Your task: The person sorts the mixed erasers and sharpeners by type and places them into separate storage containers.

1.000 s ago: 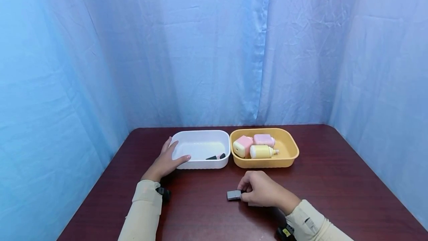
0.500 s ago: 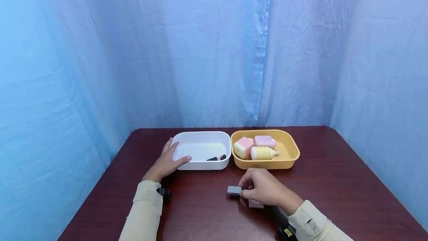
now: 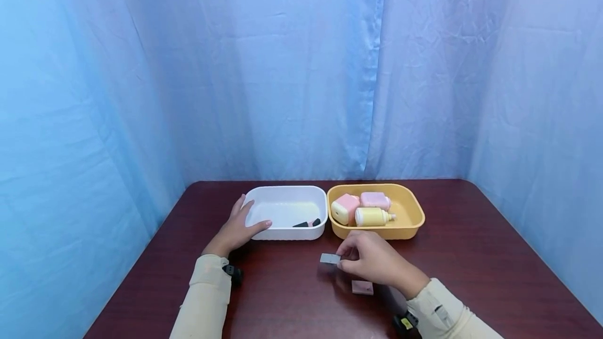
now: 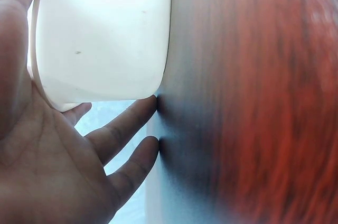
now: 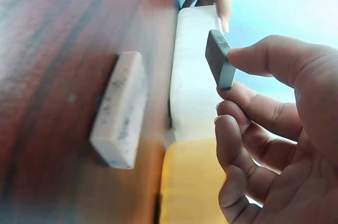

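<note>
My right hand (image 3: 372,258) pinches a small flat grey eraser (image 3: 330,259) between thumb and fingertips, just above the table. In the right wrist view the eraser (image 5: 219,57) stands on edge, with the other fingers loosely bent below it. A pink eraser (image 3: 362,287) with dark smudges lies on the table beneath that hand. My left hand (image 3: 233,232) rests at the left end of a white tray (image 3: 282,233), fingers spread and mostly straight. Its thumb lies by the front rim, and in the left wrist view fingertips touch or nearly touch the wall (image 4: 105,49).
Inside the white tray, small dark and pink pieces (image 3: 301,224) lie near the front right corner. A yellow tray (image 3: 377,232) adjoins it on the right, holding a pink and cream bottle (image 3: 345,209), a lilac bottle (image 3: 374,200) and a yellow bottle (image 3: 372,217). Blue curtains (image 3: 301,67) surround the table.
My right hand has lifted the grey eraser and moved slightly away from me, uncovering the pink eraser beneath. The left hand stays at the white tray.
</note>
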Action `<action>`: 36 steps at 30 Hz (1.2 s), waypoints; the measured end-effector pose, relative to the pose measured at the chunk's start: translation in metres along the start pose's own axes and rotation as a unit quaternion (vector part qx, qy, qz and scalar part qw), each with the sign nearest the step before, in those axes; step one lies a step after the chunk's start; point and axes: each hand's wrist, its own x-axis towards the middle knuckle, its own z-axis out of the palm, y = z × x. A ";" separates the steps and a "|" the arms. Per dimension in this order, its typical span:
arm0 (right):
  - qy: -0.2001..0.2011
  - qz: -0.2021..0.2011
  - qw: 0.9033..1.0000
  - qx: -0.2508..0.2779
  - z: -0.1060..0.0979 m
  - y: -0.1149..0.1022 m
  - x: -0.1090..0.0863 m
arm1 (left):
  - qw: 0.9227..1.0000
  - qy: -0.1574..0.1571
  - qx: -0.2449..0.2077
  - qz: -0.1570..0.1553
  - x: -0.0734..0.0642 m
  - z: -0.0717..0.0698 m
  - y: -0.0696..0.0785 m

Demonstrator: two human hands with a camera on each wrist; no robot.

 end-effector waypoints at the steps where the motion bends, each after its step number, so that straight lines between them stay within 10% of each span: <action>1: 0.004 -0.004 1.000 -0.004 -0.001 -0.001 0.001 | 1.000 0.000 0.001 0.000 0.000 0.000 0.000; 36: 0.094 -0.013 0.995 -0.009 -0.012 -0.011 0.040 | 1.000 0.003 0.007 0.004 0.000 0.002 -0.001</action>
